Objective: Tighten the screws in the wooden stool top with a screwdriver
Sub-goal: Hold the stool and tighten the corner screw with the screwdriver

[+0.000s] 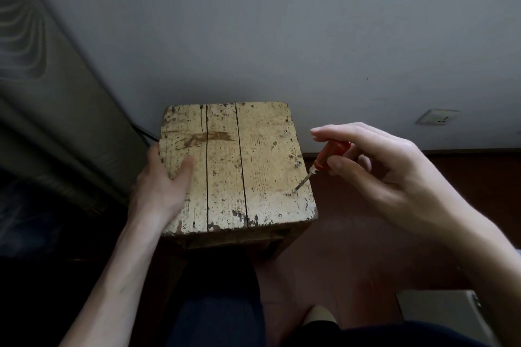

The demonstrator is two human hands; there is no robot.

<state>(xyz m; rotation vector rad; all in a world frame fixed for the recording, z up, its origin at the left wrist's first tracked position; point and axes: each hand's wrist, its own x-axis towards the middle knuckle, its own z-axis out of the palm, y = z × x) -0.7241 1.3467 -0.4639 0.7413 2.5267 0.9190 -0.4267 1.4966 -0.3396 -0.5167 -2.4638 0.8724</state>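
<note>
Because the wooden stool top [225, 166] stands close against the grey wall [282, 22], over a dark reddish floor [352, 234], it is the largest thing within reach: three worn, paint-flecked boards with open cracks between them, likely rigid and heavy enough to stay put but apt to rock under sideways force. The left hand [163, 177] braces it, clasping the left edge with the thumb laid on the boards and the fingers out of sight down the side. The right hand [394, 166] hovers off the right edge, thumb and curled fingers pinched on the orange handle of the screwdriver [328, 152], forefinger stretched out above it. The tool looks light and stiff; its smooth handle could slip, so a fuller hold near the end would suit. Its thin shaft slants down to the nearest screw [293, 191], tip at the head. Two more screws [298, 163] sit farther along the same right-hand board.
</note>
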